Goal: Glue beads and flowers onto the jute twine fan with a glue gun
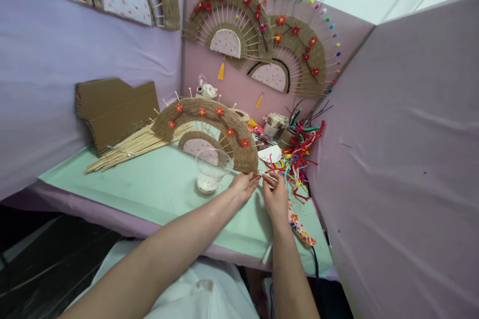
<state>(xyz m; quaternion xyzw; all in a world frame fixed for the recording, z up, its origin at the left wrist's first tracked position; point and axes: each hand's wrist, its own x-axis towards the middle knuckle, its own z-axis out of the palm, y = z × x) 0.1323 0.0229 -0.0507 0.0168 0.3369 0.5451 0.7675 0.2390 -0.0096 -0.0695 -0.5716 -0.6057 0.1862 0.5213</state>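
A twine-wrapped half-round fan [243,155] with red flowers and a dotted half-circle at its middle stands upright on the table. White-tipped sticks poke out along its upper edge. My left hand [244,187] is turned palm up at the fan's lower right end, its fingertips closed on that edge. Just beside it, my right hand [276,197] has thumb and fingers pinched close to the same corner; whatever lies between them is too small to make out. A clear plastic cup [207,185] of white beads, with a clear round lid, sits in front of the fan.
Thin wooden sticks [123,152] and folded cardboard [116,109] lie at left. Tangled pipe cleaners [299,159] fill the right side, near a flower-patterned glue gun [299,224] with a cord. Finished fans [299,55] hang on the back partition. A partition [392,134] borders the right.
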